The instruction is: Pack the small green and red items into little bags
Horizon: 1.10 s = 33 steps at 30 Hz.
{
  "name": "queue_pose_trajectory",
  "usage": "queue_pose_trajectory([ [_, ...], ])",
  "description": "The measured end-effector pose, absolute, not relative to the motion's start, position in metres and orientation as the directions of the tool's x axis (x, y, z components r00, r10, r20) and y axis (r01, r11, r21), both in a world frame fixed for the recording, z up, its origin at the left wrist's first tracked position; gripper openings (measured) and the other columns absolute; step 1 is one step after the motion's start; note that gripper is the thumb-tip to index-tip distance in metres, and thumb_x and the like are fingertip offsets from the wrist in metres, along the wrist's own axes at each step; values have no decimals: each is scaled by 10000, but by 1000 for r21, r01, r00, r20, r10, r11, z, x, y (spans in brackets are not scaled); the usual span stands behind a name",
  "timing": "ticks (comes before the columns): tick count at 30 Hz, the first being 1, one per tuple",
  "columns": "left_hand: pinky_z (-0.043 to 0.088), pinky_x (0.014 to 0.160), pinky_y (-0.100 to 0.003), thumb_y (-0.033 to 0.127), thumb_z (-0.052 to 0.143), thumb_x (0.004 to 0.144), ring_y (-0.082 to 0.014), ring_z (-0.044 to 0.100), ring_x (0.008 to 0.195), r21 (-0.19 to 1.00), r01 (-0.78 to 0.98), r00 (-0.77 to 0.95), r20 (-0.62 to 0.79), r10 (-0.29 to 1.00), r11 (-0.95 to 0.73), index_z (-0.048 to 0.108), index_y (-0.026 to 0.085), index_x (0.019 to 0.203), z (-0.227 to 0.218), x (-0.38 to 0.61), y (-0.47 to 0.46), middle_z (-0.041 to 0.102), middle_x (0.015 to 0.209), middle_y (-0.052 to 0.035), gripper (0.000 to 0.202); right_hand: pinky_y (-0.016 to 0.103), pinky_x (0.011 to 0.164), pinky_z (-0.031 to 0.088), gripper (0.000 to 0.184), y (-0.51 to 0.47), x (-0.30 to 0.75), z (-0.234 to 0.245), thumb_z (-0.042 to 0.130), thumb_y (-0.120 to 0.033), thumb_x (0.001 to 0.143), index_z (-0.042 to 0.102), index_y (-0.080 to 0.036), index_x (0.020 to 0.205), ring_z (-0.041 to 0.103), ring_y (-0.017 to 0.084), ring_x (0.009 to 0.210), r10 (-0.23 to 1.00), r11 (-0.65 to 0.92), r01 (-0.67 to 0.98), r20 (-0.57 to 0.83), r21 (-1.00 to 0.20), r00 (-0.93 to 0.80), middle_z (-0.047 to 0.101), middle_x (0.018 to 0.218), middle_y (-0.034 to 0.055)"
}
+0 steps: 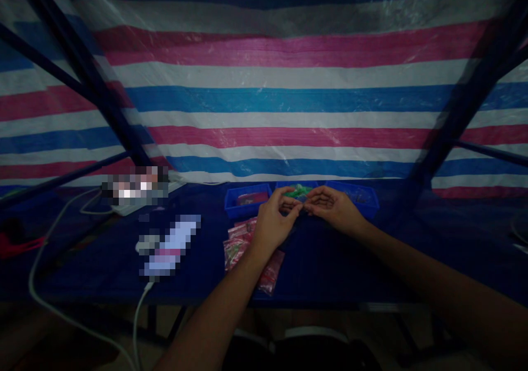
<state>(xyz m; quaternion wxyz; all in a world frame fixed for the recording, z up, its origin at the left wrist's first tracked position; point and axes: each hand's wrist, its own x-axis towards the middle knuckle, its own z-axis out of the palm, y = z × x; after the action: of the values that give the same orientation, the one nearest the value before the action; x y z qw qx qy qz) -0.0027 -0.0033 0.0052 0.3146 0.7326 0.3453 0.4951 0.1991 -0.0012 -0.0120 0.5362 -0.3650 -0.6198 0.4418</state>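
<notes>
My left hand (275, 220) and my right hand (333, 207) meet fingertip to fingertip above a dark blue table (330, 266), just in front of a row of blue trays. Both hands are pinched closed on something tiny between them that I cannot make out in the dim light. Below my left wrist lie several small clear bags with pink contents (241, 245). The left blue tray (246, 199) holds something reddish; the middle tray (297, 189) holds green pieces, and the right tray (365, 197) sits behind my right hand.
A striped pink, blue and white tarp (272, 90) hangs behind the table on dark poles (86, 79). A white cable (49, 305) loops off the left table edge. Blurred items (169, 244) lie left of the bags.
</notes>
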Motion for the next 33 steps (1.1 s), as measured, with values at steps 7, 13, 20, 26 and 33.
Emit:
queue_pose_trajectory([
  [7, 593, 821, -321, 210, 707, 903, -193, 766, 873, 801, 216, 300, 489, 819, -558, 590, 228, 1200, 5, -4, -4, 792, 935, -25, 320, 357, 874, 602, 347, 0, 199, -17, 823, -284, 741, 648, -225, 1035, 717, 175, 886, 914, 366, 30, 354, -930, -198, 709, 969, 36],
  [13, 594, 821, -315, 214, 715, 898, -188, 762, 870, 810, 195, 294, 489, 821, -553, 572, 223, 1236, 5, -3, -3, 784, 945, -34, 368, 337, 856, 593, 340, -3, 196, -14, 793, -245, 735, 628, -224, 1032, 707, 166, 871, 913, 377, 24, 367, -926, -176, 702, 956, 30],
  [20, 603, 815, -293, 145, 706, 879, -168, 757, 870, 779, 184, 356, 515, 779, -599, 590, 210, 1237, 3, -1, -3, 785, 987, -44, 382, 317, 872, 564, 341, -1, 197, -16, 786, -178, 720, 646, -226, 1028, 699, 152, 876, 916, 347, -17, 343, -938, -210, 696, 938, 4],
  [26, 612, 822, -311, 182, 701, 903, -184, 770, 879, 764, 224, 316, 530, 787, -604, 649, 218, 1187, 4, -4, -3, 799, 965, -30, 291, 354, 930, 547, 317, -2, 201, -11, 851, -331, 751, 708, -210, 1007, 712, 189, 958, 929, 333, -41, 335, -942, -158, 749, 1011, 45],
  [33, 628, 846, -342, 239, 719, 906, -206, 772, 921, 751, 239, 297, 547, 783, -615, 701, 213, 1131, 3, -5, -1, 795, 1011, -49, 228, 349, 795, 552, 334, -4, 201, -4, 873, -431, 730, 764, -196, 942, 699, 187, 799, 941, 331, 54, 325, -942, -91, 779, 917, 55],
])
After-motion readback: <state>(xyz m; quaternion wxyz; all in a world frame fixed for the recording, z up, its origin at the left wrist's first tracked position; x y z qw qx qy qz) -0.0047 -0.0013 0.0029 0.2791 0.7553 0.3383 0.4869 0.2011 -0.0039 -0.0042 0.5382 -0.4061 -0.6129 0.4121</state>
